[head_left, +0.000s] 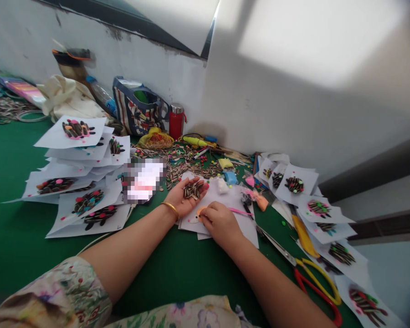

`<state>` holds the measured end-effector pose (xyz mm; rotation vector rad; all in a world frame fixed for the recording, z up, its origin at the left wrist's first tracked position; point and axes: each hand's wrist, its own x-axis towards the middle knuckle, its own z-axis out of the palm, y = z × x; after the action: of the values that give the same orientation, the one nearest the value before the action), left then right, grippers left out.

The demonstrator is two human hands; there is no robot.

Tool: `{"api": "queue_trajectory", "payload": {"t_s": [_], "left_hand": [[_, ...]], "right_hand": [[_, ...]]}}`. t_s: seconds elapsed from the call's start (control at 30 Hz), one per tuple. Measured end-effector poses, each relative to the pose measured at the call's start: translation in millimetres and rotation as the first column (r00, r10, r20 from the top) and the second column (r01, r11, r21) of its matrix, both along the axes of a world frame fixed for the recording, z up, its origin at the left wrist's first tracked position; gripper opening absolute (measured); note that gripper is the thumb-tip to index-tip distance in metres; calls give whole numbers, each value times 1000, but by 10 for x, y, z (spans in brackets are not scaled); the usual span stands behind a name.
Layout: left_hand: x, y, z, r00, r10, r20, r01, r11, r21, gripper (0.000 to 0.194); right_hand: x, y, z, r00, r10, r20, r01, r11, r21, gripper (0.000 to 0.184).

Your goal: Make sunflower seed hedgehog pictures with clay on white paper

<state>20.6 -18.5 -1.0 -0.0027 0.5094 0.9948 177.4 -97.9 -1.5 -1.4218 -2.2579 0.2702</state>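
- Scissors (295,262): lying near right forearm, handles toward the person, blades pointing away; probably parked that way for easy pickup.
- Right-hand decorated sheets (340,215): overlapping in a line along the right side, designs mostly uncovered; likely spread so pieces don't get squashed.
- Right hand (222,223): palm down, thumb and fingers bunched over the orange piece; can't tell if it's pinching anything, fingertips hide it.
- Orange piece (200,213): on the top white sheet, under the right fingertips, partly covered, dark dots beside it; sits between both hands, in front of the person, so apparently placed for close work.
- White sheets (248,230): flat on green table (177,269), slightly fanned; seems to give a clean backing.
- Left hand (185,199): palm up, loosely cupped, not clenched, bearing striped seeds (192,190); the cup likely stops spills and puts seeds right beside the piece.
- Left-hand decorated sheets (70,161): loose, uneven stack, probably set aside to free the middle.
- Clay lumps, e.g. blue lump (230,177): just past the hands, within reach.
- Seed pile (181,171): scattered beyond left hand, looks like a handy supply.
- Red flask (176,122), striped bag (133,109): by the wall, presumably out of the way.
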Motion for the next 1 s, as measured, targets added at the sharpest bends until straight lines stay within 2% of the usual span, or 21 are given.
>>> {"api": "queue_trajectory", "payload": {"t_s": [0.17, 0.3, 0.37, 0.47, 0.57, 0.63, 0.73, 0.8, 0.87, 1.0], "left_hand": [[-10, -14, 19, 1000, 0, 14, 0, 1000, -2, 29], [-10, -25, 31, 999, -16, 39, 15, 1000, 27, 32], [-9, -33, 50, 999, -21, 31, 19, 999, 43, 34], [-10, -46, 89, 1000, -22, -8, 23, 999, 43, 34], [-14, -48, 104, 1000, -18, -24, 19, 999, 28, 34], [-19, -38, 88, 1000, -20, -14, 20, 1000, 21, 34], [-26, -16, 42, 999, -14, 29, 14, 1000, 28, 35], [-32, -9, 18, 999, -3, 52, 2, 1000, 27, 35], [-35, -12, 7, 998, 12, 56, -13, 1000, 16, 33], [-34, -25, 9, 999, 22, 35, -22, 1000, -5, 25]], "right_hand": [[63, 35, 131, 994, -56, -99, 61, 997, 45, 19], [-27, 165, 241, 995, -10, -101, 17, 998, 68, 17], [-132, 257, 272, 998, 15, -62, -9, 995, 96, 14], [-296, 386, 275, 994, -7, 109, -3, 996, 93, 7], [-386, 455, 266, 975, -21, 220, 5, 997, 76, 10], [-376, 464, 288, 982, -30, 188, 15, 996, 83, 17], [-255, 448, 354, 999, -35, -9, 35, 996, 77, 33], [-131, 428, 382, 989, -31, -147, 35, 999, 27, 31], [-7, 400, 373, 977, -48, -208, 30, 995, -91, 26], [138, 324, 264, 951, -186, -248, 94, 935, -343, 19]]}}
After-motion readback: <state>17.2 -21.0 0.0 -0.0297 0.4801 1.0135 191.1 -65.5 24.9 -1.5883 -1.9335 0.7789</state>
